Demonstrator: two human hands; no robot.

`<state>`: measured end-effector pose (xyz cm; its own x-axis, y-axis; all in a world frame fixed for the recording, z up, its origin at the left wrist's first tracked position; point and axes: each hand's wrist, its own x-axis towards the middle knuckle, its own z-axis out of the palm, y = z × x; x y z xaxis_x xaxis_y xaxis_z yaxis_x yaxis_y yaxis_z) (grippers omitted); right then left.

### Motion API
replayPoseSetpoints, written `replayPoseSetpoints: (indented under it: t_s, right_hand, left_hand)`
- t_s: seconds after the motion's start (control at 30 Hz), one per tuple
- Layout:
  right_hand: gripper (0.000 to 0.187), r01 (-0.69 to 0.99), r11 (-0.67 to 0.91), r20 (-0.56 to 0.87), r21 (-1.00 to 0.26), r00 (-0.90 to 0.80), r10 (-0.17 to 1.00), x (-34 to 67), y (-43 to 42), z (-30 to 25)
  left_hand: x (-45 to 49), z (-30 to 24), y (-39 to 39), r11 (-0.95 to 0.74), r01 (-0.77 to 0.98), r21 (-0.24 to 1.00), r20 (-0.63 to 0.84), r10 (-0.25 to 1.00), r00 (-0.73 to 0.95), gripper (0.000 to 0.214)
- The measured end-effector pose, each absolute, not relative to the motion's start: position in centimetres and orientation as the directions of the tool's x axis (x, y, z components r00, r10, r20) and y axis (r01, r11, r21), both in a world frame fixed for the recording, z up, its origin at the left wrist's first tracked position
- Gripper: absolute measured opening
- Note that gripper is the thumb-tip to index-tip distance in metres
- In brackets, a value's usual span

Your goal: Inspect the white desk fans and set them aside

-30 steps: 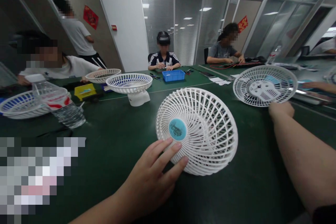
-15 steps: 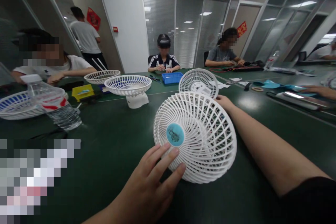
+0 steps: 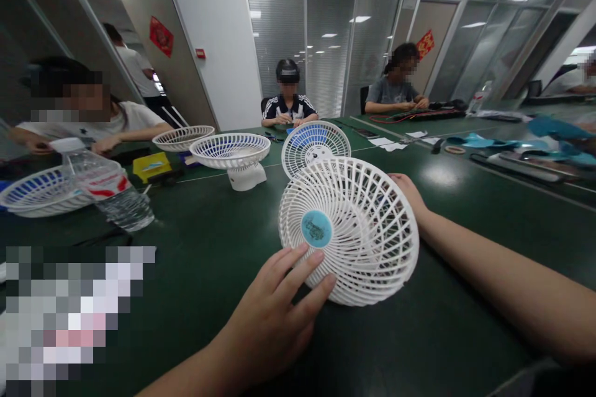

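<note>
A white spiral-ribbed fan grille [image 3: 367, 217] with a round blue badge [image 3: 316, 229] at its centre is tilted up in front of me. My left hand [image 3: 284, 298] holds its lower left side, fingers spread over the ribs near the badge. Its thumb is mostly hidden. My right hand [image 3: 405, 192] is at the grille's upper right rim, and its fingers go out of sight behind the ribs. Just beyond is another round white fan cover [image 3: 286, 158] with a housing at its middle, partly covered by the front grille.
On the left are a white fan part on a stand [image 3: 246, 177], a water bottle [image 3: 109, 183], and a yellow bin [image 3: 153, 164]. To the right lie papers [image 3: 388, 144], a tape roll [image 3: 455, 150] and blue pieces [image 3: 484, 141]. Several people are around the green table [image 3: 209, 223].
The fan cover behind has shifted left, away from my right hand. The front grille has turned slightly and risen a little, with my left hand still on it.
</note>
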<state>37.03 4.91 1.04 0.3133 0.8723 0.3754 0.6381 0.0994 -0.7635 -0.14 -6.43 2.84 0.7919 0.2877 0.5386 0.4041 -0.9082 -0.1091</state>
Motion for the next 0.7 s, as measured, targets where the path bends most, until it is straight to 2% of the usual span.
replayPoseSetpoints:
  t_s: [0.1,0.17,0.27,0.33,0.5,0.57,0.67,0.7]
  right_hand:
    - [0.039,0.595,0.010,0.263,-0.804,0.340,0.903,36.1,0.7,0.4]
    - [0.041,0.609,0.009,0.237,-0.793,0.293,0.926,35.2,-1.3,0.2]
    - [0.039,0.639,0.091,0.237,-0.764,0.147,0.960,33.8,-2.8,0.5]
    - [0.037,0.635,0.169,0.243,-0.754,0.031,0.970,33.0,-3.0,0.9]
    - [0.043,0.607,0.313,0.259,-0.730,-0.178,0.949,32.0,-3.7,2.2]
    - [0.056,0.601,0.351,0.259,-0.718,-0.238,0.936,31.7,-4.1,2.7]
    - [0.088,0.605,0.420,0.259,-0.677,-0.339,0.905,31.2,-4.5,3.1]
    - [0.094,0.608,0.445,0.268,-0.658,-0.363,0.892,31.0,-4.5,3.1]
  left_hand:
    - [0.0,2.7,-6.5,-0.904,0.419,-0.082,0.565,0.304,0.767,0.059]
    - [0.2,2.6,-6.4,-0.883,0.468,-0.040,0.624,0.343,0.702,0.056]
    - [0.1,2.4,-6.1,-0.832,0.550,0.074,0.700,0.437,0.566,0.053]
    - [0.0,2.3,-5.7,-0.802,0.584,0.128,0.700,0.490,0.520,0.051]
    - [-0.4,2.3,-5.1,-0.793,0.587,0.159,0.601,0.550,0.580,0.047]
    - [-0.4,2.2,-5.0,-0.794,0.581,0.182,0.583,0.563,0.586,0.048]
    - [-0.4,2.2,-4.9,-0.794,0.578,0.189,0.581,0.565,0.586,0.048]
    - [-0.4,2.2,-5.0,-0.795,0.577,0.187,0.583,0.563,0.586,0.048]
